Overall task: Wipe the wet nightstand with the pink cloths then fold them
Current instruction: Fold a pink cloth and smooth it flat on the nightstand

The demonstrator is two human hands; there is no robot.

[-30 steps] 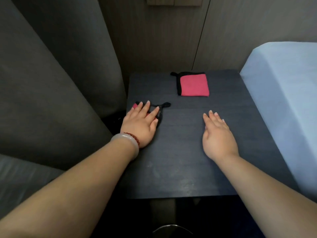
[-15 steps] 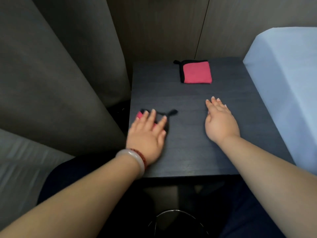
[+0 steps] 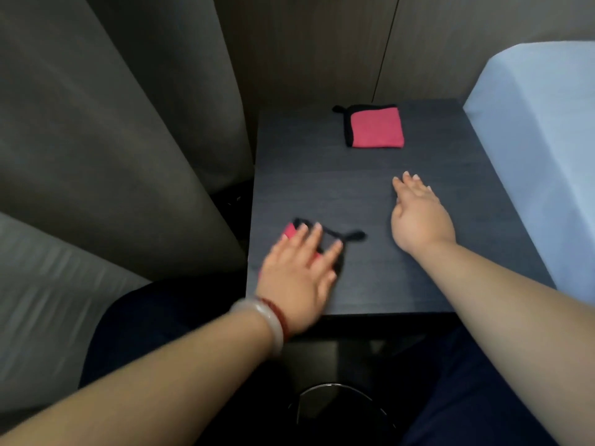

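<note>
The dark nightstand (image 3: pixel 322 175) fills the middle of the head view. A folded pink cloth with black trim (image 3: pixel 375 127) lies flat near its far edge. A second pink cloth (image 3: pixel 289 231), also black-edged with a small loop, sits at the near left corner and is mostly covered by my left hand (image 3: pixel 297 275), which presses on it with straight, spread fingers. My right hand (image 3: pixel 417 217) rests flat on the bare wood at centre right, fingers straight, holding nothing.
Grey curtains (image 3: pixel 112 156) hang close on the left. A bed with a light blue sheet (image 3: pixel 541 140) borders the nightstand's right side. Wood wall panels stand behind. My dark-trousered legs and a round dark object (image 3: pixel 335 410) are below the front edge.
My left hand has slid the cloth toward the nightstand's near left corner. The right hand stays flat in about the same place. The camera has tilted down.
</note>
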